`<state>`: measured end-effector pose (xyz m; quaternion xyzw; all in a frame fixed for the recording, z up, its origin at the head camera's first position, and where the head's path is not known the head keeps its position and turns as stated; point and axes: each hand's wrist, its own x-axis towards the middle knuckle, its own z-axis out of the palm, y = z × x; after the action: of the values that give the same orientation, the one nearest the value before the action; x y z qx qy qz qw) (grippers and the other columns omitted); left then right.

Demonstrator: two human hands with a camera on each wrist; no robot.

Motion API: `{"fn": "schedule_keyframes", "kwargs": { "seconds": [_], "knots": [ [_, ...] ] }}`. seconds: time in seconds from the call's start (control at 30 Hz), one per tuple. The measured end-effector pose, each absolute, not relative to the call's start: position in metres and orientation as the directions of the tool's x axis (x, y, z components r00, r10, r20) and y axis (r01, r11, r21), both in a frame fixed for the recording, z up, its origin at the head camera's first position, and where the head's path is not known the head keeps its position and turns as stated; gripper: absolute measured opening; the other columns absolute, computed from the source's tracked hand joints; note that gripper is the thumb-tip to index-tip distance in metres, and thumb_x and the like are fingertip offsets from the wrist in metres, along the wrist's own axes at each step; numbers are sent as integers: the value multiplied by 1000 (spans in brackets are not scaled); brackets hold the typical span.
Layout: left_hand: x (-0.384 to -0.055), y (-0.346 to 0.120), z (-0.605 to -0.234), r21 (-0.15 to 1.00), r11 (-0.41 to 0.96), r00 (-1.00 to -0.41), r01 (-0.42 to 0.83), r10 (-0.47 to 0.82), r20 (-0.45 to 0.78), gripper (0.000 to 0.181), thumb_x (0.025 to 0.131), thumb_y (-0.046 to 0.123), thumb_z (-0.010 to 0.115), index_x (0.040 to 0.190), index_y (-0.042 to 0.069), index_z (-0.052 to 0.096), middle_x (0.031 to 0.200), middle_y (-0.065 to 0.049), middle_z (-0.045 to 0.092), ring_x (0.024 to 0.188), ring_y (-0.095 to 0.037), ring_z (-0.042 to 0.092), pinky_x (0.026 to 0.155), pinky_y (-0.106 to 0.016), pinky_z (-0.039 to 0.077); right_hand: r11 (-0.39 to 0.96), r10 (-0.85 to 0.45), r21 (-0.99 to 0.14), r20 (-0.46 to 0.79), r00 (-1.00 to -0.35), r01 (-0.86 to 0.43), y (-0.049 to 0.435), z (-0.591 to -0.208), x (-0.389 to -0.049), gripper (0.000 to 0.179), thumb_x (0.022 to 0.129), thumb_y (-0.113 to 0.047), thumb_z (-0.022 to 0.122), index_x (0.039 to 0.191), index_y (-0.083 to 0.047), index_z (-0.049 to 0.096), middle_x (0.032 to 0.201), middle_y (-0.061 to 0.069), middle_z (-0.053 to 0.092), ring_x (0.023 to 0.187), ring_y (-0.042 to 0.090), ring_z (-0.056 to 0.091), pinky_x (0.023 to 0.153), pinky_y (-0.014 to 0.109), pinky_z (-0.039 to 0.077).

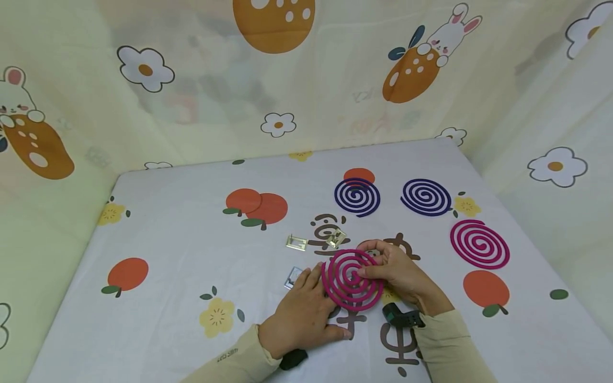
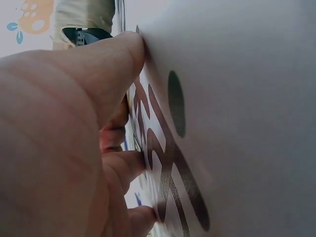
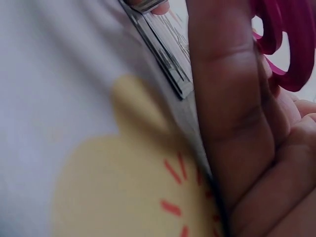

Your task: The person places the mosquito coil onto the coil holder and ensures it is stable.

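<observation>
My right hand (image 1: 395, 271) pinches a pink mosquito coil (image 1: 339, 294) near its centre, between thumb and fingers. Part of this pink coil (image 3: 297, 44) also shows at the upper right of the right wrist view, beside the fingers. Palm down, my left hand (image 1: 304, 314) lies at the coil's left edge with its fingertips at the cloth. Just beyond those fingertips is a small shiny metal stand (image 1: 292, 277), partly covered by them. A metal plate (image 3: 168, 57) lies low on the cloth by the right fingers in the right wrist view.
Two small metal stands, one flat (image 1: 296, 242) and one tilted (image 1: 336, 239), lie beyond the hands. Farther back are two dark blue coils, a left one (image 1: 357, 197) and a right one (image 1: 425, 197). Another pink coil (image 1: 480, 244) lies at the right on the printed tablecloth (image 1: 167, 330).
</observation>
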<state>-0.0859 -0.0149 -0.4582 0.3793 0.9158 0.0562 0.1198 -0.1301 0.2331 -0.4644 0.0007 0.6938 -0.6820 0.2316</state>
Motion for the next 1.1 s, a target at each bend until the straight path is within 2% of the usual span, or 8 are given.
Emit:
{"fn": "schedule_keyframes", "kwargs": {
  "seconds": [0.37, 0.63, 1.1],
  "knots": [
    [-85, -15, -458, 185, 707, -685, 683, 707, -177, 89, 92, 77, 54, 165, 30, 33, 172, -10, 24, 158, -38, 18, 127, -52, 21, 68, -344, -952, -304, -889, 300, 233, -466, -130, 55, 91, -4, 78, 133, 6, 45, 82, 11, 75, 80, 20, 77, 79, 31, 63],
    [-84, -16, -458, 150, 708, -691, 690, 706, -154, 91, 90, 79, 55, 165, 31, 32, 171, -8, 27, 158, -37, 21, 126, -51, 24, 76, -357, -953, -300, -884, 293, 234, -467, -129, 55, 91, -6, 79, 134, 2, 46, 91, 15, 77, 85, 24, 78, 79, 36, 63],
    [-84, -15, -457, 167, 705, -687, 689, 709, -157, 89, 91, 78, 55, 164, 31, 34, 171, -7, 28, 158, -38, 21, 126, -51, 23, 98, -363, -956, -294, -885, 277, 234, -466, -130, 56, 92, -6, 78, 135, 7, 45, 83, 13, 76, 77, 21, 77, 74, 31, 63]
  ]
}}
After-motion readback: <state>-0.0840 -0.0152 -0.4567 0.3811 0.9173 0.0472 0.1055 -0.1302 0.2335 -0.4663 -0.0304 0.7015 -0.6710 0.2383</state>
